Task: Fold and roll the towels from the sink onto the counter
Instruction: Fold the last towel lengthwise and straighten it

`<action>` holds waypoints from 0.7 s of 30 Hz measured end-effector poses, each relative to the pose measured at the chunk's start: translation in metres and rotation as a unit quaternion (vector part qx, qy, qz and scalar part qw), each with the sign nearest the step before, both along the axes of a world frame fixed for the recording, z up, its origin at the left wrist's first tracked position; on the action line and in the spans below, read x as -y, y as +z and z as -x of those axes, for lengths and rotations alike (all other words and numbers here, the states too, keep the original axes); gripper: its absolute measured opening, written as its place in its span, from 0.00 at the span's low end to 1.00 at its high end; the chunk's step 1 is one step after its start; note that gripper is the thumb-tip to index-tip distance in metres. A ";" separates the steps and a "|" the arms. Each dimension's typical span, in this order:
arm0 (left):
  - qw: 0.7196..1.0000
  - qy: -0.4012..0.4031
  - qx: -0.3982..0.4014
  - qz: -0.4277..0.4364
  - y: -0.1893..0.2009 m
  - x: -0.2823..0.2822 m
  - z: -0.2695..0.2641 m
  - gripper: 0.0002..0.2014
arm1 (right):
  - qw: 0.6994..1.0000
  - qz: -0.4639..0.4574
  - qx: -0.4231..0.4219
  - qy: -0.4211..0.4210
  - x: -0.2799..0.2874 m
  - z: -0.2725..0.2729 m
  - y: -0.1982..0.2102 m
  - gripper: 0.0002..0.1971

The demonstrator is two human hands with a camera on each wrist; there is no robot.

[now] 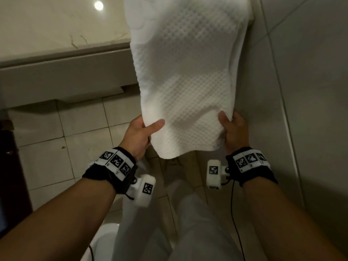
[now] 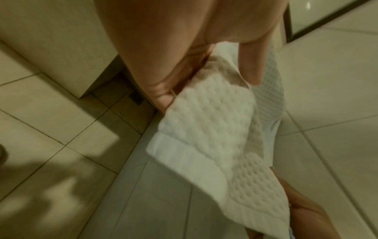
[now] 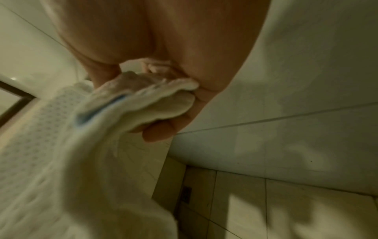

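Observation:
A white waffle-textured towel [image 1: 184, 76] hangs from the counter [image 1: 56, 29] down over its front edge toward me. My left hand [image 1: 145, 129] pinches the towel's near left corner, thumb on top. My right hand [image 1: 230, 127] grips the near right corner, thumb on top and fingers underneath. In the left wrist view the towel [image 2: 214, 129] runs out from between thumb and fingers of the left hand [image 2: 184, 84]. In the right wrist view the bunched hem of the towel [image 3: 143, 100] sits inside the curled fingers of the right hand [image 3: 169, 90]. The sink is out of view.
The pale marble counter ends at a grey front panel [image 1: 62, 78]. A tiled wall [image 1: 305, 91] stands close on the right. Tiled floor [image 1: 56, 147] lies below, with my white trousers [image 1: 188, 223] and a dark wooden edge [image 1: 11, 166] at the far left.

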State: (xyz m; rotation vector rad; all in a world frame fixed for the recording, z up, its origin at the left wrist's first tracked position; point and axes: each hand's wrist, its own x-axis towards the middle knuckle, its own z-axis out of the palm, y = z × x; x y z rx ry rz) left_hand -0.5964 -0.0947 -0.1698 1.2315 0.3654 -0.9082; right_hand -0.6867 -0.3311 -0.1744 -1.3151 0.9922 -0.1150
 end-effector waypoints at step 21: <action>0.984 -0.015 0.169 -0.048 0.132 -0.049 0.006 0.08 | 0.969 0.183 0.145 0.076 -0.039 0.034 0.150 0.04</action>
